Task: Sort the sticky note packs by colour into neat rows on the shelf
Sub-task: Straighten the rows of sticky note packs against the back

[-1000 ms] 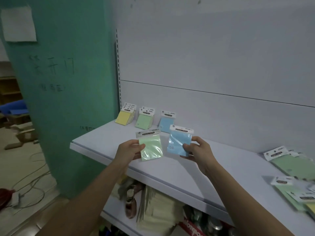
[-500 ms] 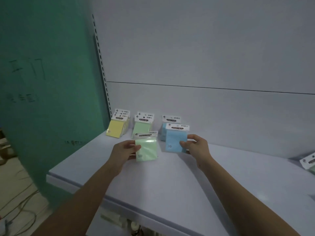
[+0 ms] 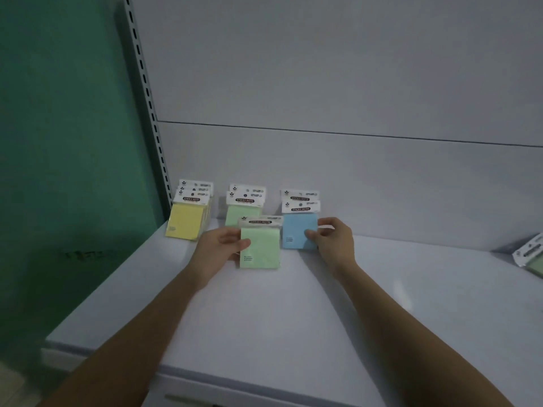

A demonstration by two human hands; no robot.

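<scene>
A: What's carrying it all?

B: A wide pale grey metal shelf (image 3: pixel 293 318) with a grey back panel (image 3: pixel 323 83) is bearing everything, and a teal-green wall (image 3: pixel 58 142) is standing off its left end, beyond a slotted upright (image 3: pixel 147 98).

A: And on it?

B: Along the back edge, near the left corner, three rows are leaning against the panel: a yellow sticky note stack (image 3: pixel 186 217), a green sticky note row (image 3: pixel 244 205) and a blue sticky note row (image 3: pixel 299 196). More unsorted green packs (image 3: pixel 531 257) are lying at the right edge.

A: The hands?

B: The left hand (image 3: pixel 219 251) is pinching a pale green cellophane-wrapped sticky note pack (image 3: pixel 260 245), holding it just in front of the green row. The right hand (image 3: pixel 332 239) is gripping a light blue wrapped sticky note pack (image 3: pixel 299 230), which seems to be going down against the blue row.

A: Which step, then?

B: Placing, I'd judge. Next the green pack is needing a nudge back and slightly left to line up with its row, then both hands letting go squarely so neither pack is tipping.
</scene>
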